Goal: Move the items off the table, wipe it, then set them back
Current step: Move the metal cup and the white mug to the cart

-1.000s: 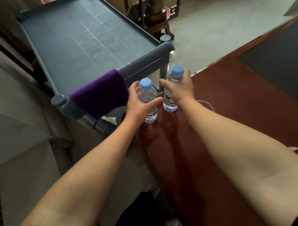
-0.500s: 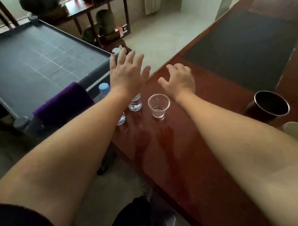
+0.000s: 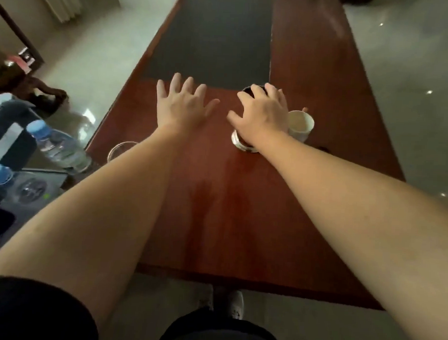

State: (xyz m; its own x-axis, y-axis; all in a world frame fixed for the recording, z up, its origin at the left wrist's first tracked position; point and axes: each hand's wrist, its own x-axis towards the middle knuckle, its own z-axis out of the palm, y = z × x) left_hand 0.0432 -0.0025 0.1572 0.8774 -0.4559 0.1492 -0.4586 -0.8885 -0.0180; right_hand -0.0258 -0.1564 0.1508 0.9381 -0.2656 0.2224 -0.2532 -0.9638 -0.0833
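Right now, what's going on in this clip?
A person is reaching across a reddish wooden table with both bare arms. The right hand is over a dark cup, fingers spread above its rim; no grip is visible. A pale cup stands just right of it. The left hand hovers open, holding nothing. At the table's left edge stand a clear glass and two blue-capped water bottles.

Both bare arms stretch far out in front. The left hand (image 3: 181, 105) is flat, palm down, with its fingers spread wide and straight. The right hand (image 3: 265, 112) is beside it, palm down too, with its fingers bent a little and spread apart.
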